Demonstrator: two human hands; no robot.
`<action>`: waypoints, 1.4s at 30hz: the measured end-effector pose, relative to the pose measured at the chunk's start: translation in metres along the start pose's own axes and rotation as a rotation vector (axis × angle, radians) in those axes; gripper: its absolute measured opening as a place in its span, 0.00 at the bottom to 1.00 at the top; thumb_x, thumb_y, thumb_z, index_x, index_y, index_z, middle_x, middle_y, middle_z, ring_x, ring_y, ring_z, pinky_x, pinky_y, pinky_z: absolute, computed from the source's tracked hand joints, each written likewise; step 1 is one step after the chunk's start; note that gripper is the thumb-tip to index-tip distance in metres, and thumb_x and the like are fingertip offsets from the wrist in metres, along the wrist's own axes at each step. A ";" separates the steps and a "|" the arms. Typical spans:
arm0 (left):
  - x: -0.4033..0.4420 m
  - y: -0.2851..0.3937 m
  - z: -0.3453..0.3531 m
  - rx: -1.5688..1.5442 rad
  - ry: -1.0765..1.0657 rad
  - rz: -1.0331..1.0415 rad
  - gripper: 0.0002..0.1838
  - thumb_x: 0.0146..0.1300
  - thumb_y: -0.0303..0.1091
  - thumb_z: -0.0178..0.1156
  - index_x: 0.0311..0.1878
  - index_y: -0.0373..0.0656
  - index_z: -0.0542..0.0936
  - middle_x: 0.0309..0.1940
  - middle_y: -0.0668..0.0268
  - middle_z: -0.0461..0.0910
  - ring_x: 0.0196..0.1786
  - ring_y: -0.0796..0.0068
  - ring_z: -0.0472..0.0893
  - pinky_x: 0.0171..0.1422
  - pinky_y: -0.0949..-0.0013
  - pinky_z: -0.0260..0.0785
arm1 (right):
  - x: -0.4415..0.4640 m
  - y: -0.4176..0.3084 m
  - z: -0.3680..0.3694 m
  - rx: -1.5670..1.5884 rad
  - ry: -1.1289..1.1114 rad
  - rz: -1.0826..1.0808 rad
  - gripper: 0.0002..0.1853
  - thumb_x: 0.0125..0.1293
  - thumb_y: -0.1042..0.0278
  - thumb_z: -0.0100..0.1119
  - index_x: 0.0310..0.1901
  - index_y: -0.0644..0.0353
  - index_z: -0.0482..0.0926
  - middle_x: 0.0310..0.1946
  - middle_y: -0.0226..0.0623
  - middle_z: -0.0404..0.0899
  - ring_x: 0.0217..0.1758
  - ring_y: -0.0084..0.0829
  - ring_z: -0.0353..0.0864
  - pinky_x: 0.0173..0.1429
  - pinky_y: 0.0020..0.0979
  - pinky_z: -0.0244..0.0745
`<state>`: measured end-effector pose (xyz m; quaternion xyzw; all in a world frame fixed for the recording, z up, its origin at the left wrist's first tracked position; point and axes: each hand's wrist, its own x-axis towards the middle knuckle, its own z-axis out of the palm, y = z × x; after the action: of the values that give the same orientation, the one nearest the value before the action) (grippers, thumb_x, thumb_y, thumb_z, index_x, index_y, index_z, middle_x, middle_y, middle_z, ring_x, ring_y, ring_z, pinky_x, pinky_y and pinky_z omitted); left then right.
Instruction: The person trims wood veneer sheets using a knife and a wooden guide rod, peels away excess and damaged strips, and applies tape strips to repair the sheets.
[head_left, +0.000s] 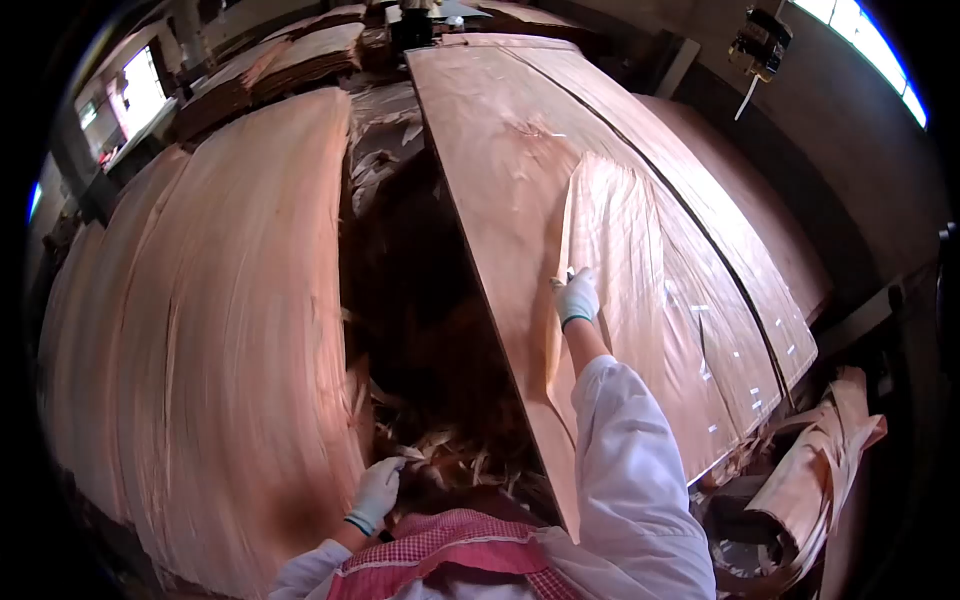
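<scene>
My right hand [577,297], in a white glove with a green cuff, is closed at the raised left edge of a loose veneer strip [620,225]. A small dark spot shows at its fingertips, too small to name. The strip lies wrinkled on a wide veneer sheet [490,150] on the right. My left hand [376,494], gloved alike, is low beside the near right corner of the left veneer stack [230,300]. Its fingers look curled together; whatever they may hold is hidden.
Between the two stacks runs a dark gap with torn veneer scraps [470,455] at its near end. A rolled veneer bundle [800,490] stands at the lower right. More veneer piles [310,58] lie at the back. A device [760,45] hangs at the upper right.
</scene>
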<state>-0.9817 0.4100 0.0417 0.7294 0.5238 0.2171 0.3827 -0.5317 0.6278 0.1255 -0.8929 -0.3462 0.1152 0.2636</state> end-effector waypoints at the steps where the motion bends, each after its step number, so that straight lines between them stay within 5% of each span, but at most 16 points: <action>1: 0.016 -0.005 -0.017 -0.015 -0.017 -0.012 0.14 0.61 0.27 0.50 0.49 0.37 0.77 0.43 0.51 0.80 0.49 0.51 0.79 0.56 0.57 0.71 | 0.007 -0.006 0.005 -0.018 0.037 0.008 0.34 0.55 0.50 0.69 0.55 0.63 0.65 0.50 0.54 0.77 0.52 0.53 0.78 0.53 0.45 0.73; 7: 0.170 0.007 -0.082 -0.005 -0.128 0.131 0.14 0.64 0.28 0.49 0.50 0.37 0.78 0.44 0.53 0.81 0.49 0.55 0.80 0.56 0.60 0.72 | 0.050 -0.033 0.028 -0.147 0.106 -0.006 0.36 0.55 0.50 0.69 0.58 0.62 0.63 0.57 0.55 0.70 0.56 0.50 0.76 0.55 0.44 0.74; 8: 0.204 0.019 -0.087 0.039 -0.148 0.195 0.14 0.64 0.28 0.49 0.50 0.38 0.78 0.44 0.53 0.81 0.49 0.54 0.80 0.55 0.60 0.72 | 0.074 -0.017 0.045 -0.232 0.041 0.019 0.34 0.57 0.54 0.66 0.60 0.59 0.63 0.55 0.53 0.72 0.55 0.50 0.78 0.54 0.44 0.74; 9: 0.241 0.030 -0.092 0.027 -0.169 0.256 0.14 0.64 0.29 0.50 0.49 0.38 0.78 0.44 0.52 0.81 0.48 0.53 0.80 0.54 0.59 0.72 | 0.086 -0.013 0.047 -0.290 -0.022 0.026 0.17 0.63 0.62 0.54 0.52 0.57 0.70 0.47 0.49 0.79 0.50 0.48 0.80 0.52 0.46 0.75; 14: 0.443 0.100 -0.092 -0.027 -0.333 0.471 0.14 0.65 0.34 0.52 0.49 0.38 0.78 0.45 0.52 0.81 0.50 0.53 0.79 0.56 0.60 0.71 | 0.124 -0.024 0.017 -0.246 -0.045 -0.243 0.15 0.63 0.68 0.51 0.51 0.54 0.73 0.44 0.47 0.80 0.44 0.49 0.81 0.46 0.47 0.75; 17: 0.555 0.134 -0.060 -0.217 -0.577 0.383 0.24 0.69 0.42 0.54 0.58 0.30 0.71 0.56 0.51 0.76 0.60 0.62 0.75 0.64 0.64 0.66 | 0.118 -0.039 0.005 -0.153 0.016 -0.302 0.16 0.63 0.66 0.52 0.52 0.53 0.74 0.42 0.49 0.80 0.42 0.51 0.80 0.45 0.48 0.75; 19: 0.618 0.164 -0.029 -0.223 -0.801 0.069 0.25 0.70 0.40 0.53 0.66 0.40 0.67 0.61 0.64 0.73 0.65 0.72 0.70 0.66 0.71 0.60 | 0.110 -0.058 0.000 -0.130 0.038 -0.290 0.15 0.64 0.65 0.51 0.53 0.52 0.74 0.42 0.49 0.80 0.41 0.51 0.80 0.44 0.47 0.75; 20: 0.640 0.179 -0.029 -0.630 -1.059 -0.015 0.34 0.68 0.48 0.56 0.71 0.43 0.58 0.67 0.66 0.67 0.70 0.73 0.64 0.69 0.68 0.57 | 0.106 -0.073 -0.007 -0.138 0.007 -0.266 0.15 0.65 0.66 0.51 0.54 0.51 0.73 0.42 0.49 0.79 0.40 0.51 0.80 0.43 0.46 0.76; 23: 0.694 0.248 0.001 -0.609 -1.053 -0.239 0.40 0.68 0.53 0.55 0.74 0.45 0.51 0.75 0.66 0.51 0.76 0.69 0.50 0.74 0.55 0.51 | 0.103 -0.087 -0.003 -0.180 -0.020 -0.279 0.19 0.64 0.65 0.54 0.58 0.49 0.70 0.40 0.47 0.78 0.38 0.51 0.80 0.40 0.47 0.76; 26: 0.748 0.299 0.048 -0.511 -0.988 -0.332 0.37 0.68 0.51 0.55 0.73 0.45 0.56 0.73 0.63 0.57 0.74 0.66 0.57 0.73 0.57 0.55 | 0.099 -0.100 0.001 -0.240 -0.068 -0.238 0.23 0.62 0.66 0.57 0.59 0.49 0.69 0.36 0.44 0.76 0.34 0.48 0.80 0.37 0.45 0.76; 30: 0.847 0.260 0.193 -0.033 -0.715 0.460 0.14 0.58 0.39 0.61 0.41 0.40 0.78 0.35 0.56 0.78 0.37 0.60 0.79 0.39 0.62 0.71 | 0.105 -0.116 0.023 -0.328 -0.052 -0.134 0.28 0.59 0.64 0.60 0.62 0.47 0.66 0.36 0.40 0.76 0.35 0.43 0.81 0.34 0.44 0.77; 33: 0.857 0.297 0.185 -0.314 -0.540 -0.003 0.09 0.56 0.35 0.62 0.32 0.38 0.80 0.23 0.60 0.78 0.23 0.66 0.77 0.27 0.64 0.68 | 0.130 -0.127 0.051 -0.383 0.025 0.001 0.29 0.57 0.66 0.62 0.62 0.47 0.66 0.36 0.38 0.76 0.36 0.41 0.81 0.35 0.43 0.78; 35: 0.945 0.237 0.258 -0.705 -0.646 0.022 0.10 0.54 0.35 0.63 0.32 0.38 0.79 0.22 0.62 0.77 0.23 0.69 0.76 0.26 0.65 0.68 | 0.156 -0.140 0.068 -0.397 0.114 0.043 0.30 0.56 0.67 0.62 0.62 0.47 0.66 0.36 0.37 0.76 0.37 0.40 0.81 0.35 0.42 0.77; 38: 0.993 0.252 0.173 -0.665 -0.620 0.055 0.10 0.54 0.32 0.63 0.35 0.36 0.78 0.23 0.64 0.77 0.24 0.73 0.75 0.26 0.66 0.68 | 0.207 -0.176 0.091 -0.386 0.197 -0.012 0.22 0.56 0.70 0.61 0.53 0.49 0.71 0.36 0.34 0.76 0.39 0.38 0.80 0.35 0.41 0.78; 40: 1.033 0.238 0.128 -0.826 -0.558 0.026 0.05 0.52 0.31 0.60 0.24 0.41 0.80 0.18 0.62 0.78 0.21 0.69 0.78 0.25 0.67 0.69 | 0.246 -0.203 0.112 -0.386 0.203 -0.027 0.15 0.54 0.71 0.62 0.43 0.50 0.72 0.36 0.31 0.76 0.41 0.36 0.79 0.35 0.39 0.78; 42: 1.070 0.217 0.079 -0.958 -0.588 -0.079 0.08 0.51 0.31 0.63 0.30 0.36 0.80 0.23 0.64 0.79 0.25 0.71 0.77 0.29 0.64 0.69 | 0.284 -0.223 0.133 -0.471 0.168 -0.011 0.15 0.52 0.71 0.63 0.41 0.51 0.71 0.35 0.31 0.75 0.41 0.36 0.79 0.34 0.39 0.78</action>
<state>-0.4134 1.3447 0.0743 0.4838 0.2650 0.2035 0.8089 -0.4994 1.0116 0.1308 -0.9342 -0.3454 -0.0448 0.0769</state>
